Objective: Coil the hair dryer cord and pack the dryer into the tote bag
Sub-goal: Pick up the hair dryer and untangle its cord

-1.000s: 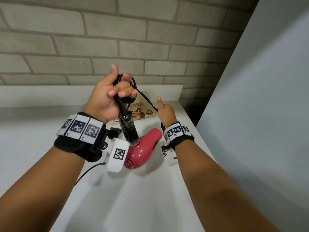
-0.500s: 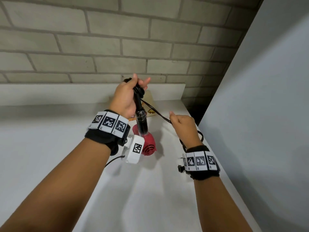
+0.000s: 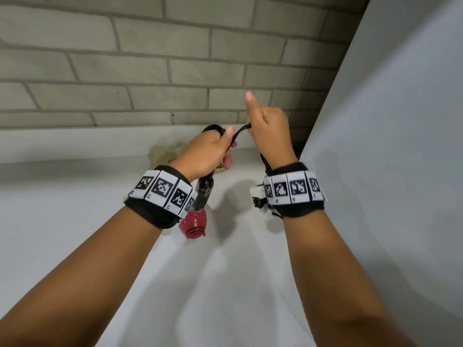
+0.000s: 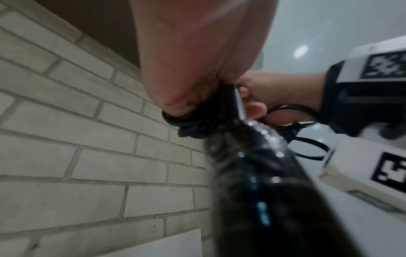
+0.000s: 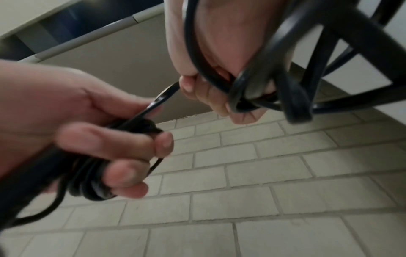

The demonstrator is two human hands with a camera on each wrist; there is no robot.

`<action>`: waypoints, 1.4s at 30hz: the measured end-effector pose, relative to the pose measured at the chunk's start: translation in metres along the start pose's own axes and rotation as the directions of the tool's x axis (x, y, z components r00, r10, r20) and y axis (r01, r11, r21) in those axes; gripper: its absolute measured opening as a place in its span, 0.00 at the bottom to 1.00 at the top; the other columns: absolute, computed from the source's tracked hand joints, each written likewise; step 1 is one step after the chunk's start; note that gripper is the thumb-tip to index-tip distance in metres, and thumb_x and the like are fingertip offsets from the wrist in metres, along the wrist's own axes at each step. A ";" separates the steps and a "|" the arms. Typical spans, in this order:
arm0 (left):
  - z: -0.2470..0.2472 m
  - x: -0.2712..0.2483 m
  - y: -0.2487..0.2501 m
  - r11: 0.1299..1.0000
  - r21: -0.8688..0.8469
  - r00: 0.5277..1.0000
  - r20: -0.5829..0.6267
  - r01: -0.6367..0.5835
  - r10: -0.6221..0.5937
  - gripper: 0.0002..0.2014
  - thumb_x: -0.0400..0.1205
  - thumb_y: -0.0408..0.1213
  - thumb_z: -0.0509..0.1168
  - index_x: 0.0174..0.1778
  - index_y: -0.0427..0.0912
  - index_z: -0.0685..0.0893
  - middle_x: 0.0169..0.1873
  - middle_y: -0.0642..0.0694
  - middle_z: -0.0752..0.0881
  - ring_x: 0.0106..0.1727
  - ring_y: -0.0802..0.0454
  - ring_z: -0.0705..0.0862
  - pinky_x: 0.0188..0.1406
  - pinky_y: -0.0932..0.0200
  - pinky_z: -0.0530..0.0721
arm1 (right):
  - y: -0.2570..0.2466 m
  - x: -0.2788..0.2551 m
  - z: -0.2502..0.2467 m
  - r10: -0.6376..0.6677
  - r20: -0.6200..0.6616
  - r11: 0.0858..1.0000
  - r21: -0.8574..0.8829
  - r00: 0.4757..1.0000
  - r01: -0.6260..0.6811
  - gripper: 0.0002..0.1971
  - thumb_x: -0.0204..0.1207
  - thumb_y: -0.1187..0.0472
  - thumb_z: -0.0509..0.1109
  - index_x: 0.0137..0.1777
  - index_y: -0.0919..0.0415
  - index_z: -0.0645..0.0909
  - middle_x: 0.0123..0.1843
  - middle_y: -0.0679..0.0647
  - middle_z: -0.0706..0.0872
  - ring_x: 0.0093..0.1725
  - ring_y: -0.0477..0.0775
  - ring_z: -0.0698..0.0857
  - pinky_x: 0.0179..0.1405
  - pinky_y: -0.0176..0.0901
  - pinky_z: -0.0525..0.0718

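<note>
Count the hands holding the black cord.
2: the left hand grips the cord wound on the dryer handle; the right hand holds loose loops.

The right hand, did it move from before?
Yes. The right hand rose from near the white counter up against the brick wall, pulling the cord.

Both hands (image 3: 210,154) (image 3: 271,131) raised, fingers curled (gripping).

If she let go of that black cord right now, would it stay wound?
Probably not. The cord bends in springy loops in the right hand, so it looks flexible yet stiff enough to uncoil. The left hand pins the wound turns against the dryer handle; freed, they'd likely loosen.
</note>
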State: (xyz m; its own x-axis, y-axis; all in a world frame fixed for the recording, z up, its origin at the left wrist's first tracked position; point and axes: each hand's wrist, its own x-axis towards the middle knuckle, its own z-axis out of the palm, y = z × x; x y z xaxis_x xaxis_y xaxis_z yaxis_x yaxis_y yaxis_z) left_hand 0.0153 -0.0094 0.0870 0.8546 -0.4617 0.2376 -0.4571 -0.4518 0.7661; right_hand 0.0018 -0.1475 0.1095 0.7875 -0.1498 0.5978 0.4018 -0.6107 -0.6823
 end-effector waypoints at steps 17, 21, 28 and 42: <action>-0.008 -0.021 -0.017 0.785 -0.599 0.985 0.152 0.157 -0.082 0.17 0.85 0.39 0.57 0.29 0.39 0.76 0.06 0.52 0.66 0.15 0.58 0.71 0.40 0.63 0.85 | 0.033 0.005 0.049 0.209 0.296 0.973 0.034 0.932 -0.229 0.32 0.84 0.45 0.52 0.18 0.57 0.67 0.17 0.48 0.70 0.22 0.48 0.70 0.36 0.43 0.70; -0.010 -0.023 -0.017 0.703 -0.695 0.989 0.112 0.149 -0.100 0.17 0.85 0.39 0.56 0.30 0.39 0.75 0.06 0.52 0.65 0.14 0.59 0.70 0.36 0.65 0.85 | 0.032 -0.006 0.045 0.207 0.311 0.977 -0.014 0.927 -0.214 0.30 0.85 0.45 0.50 0.22 0.58 0.73 0.22 0.48 0.75 0.24 0.45 0.74 0.36 0.40 0.72; -0.017 -0.026 -0.020 0.505 -0.852 0.988 0.082 0.137 -0.129 0.17 0.86 0.40 0.53 0.30 0.42 0.73 0.06 0.54 0.64 0.14 0.60 0.69 0.37 0.65 0.84 | 0.056 -0.032 0.038 0.123 0.321 0.983 -0.171 0.939 -0.070 0.26 0.86 0.50 0.51 0.32 0.62 0.80 0.32 0.60 0.84 0.36 0.62 0.84 0.42 0.49 0.78; -0.014 -0.026 -0.020 0.611 -0.779 0.962 -0.035 0.145 -0.272 0.14 0.85 0.40 0.56 0.42 0.35 0.82 0.09 0.54 0.66 0.17 0.61 0.76 0.42 0.54 0.76 | 0.085 -0.062 0.013 0.135 0.332 0.979 -0.187 0.934 -0.075 0.13 0.75 0.54 0.71 0.57 0.55 0.86 0.60 0.50 0.85 0.68 0.51 0.72 0.71 0.60 0.68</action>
State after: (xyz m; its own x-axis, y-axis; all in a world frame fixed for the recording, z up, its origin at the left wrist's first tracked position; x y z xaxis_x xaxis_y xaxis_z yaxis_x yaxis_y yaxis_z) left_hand 0.0059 0.0222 0.0745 0.9548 -0.2945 0.0407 0.0364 0.2518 0.9671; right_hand -0.0070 -0.1796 0.0087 0.9447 0.0355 0.3261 0.2466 -0.7325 -0.6346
